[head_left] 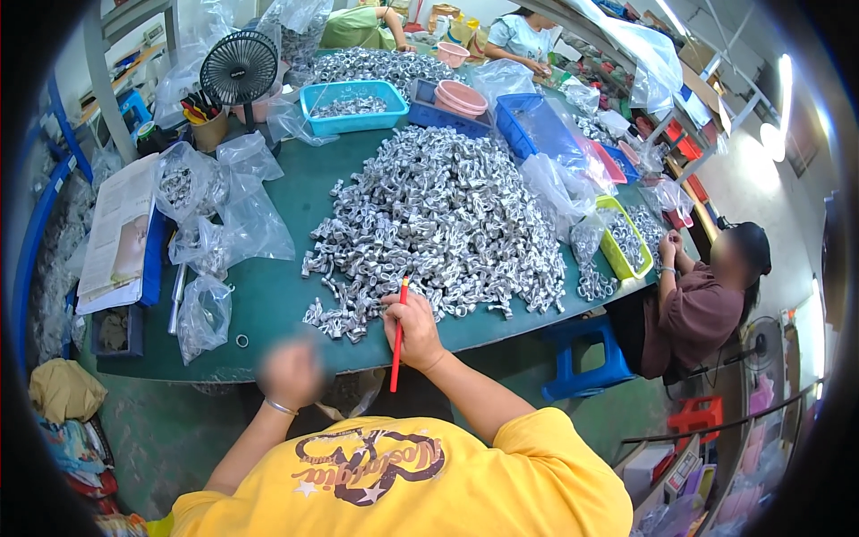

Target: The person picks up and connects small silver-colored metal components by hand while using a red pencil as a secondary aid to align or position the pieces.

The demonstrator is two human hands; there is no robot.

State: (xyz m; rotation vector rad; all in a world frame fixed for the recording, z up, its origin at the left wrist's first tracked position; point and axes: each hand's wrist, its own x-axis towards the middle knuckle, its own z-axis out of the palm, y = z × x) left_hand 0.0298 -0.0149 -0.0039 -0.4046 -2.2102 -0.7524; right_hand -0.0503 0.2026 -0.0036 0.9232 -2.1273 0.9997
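My right hand (419, 333) is closed around a slim red pen-like stick (397, 351) with a yellowish upper end, held upright at the near edge of the pile. That pile is a large heap of small silvery metal clips or links (438, 219) on the green tabletop (295, 166). Nearer the table's front edge, to the left, is my left hand (293, 374), with a bracelet at the wrist. It is blurred, so its fingers and anything in them do not show. A small metal ring (242, 340) lies on the table beyond it.
At left are clear plastic bags of parts (204, 313), a booklet (121, 233) and a black fan (239, 69). A light-blue tray (355, 106) and pink bowls (461, 97) stand behind the heap. To the right, a co-worker (707, 304) sits near a lime-green basket (624, 237) and blue stool (586, 358).
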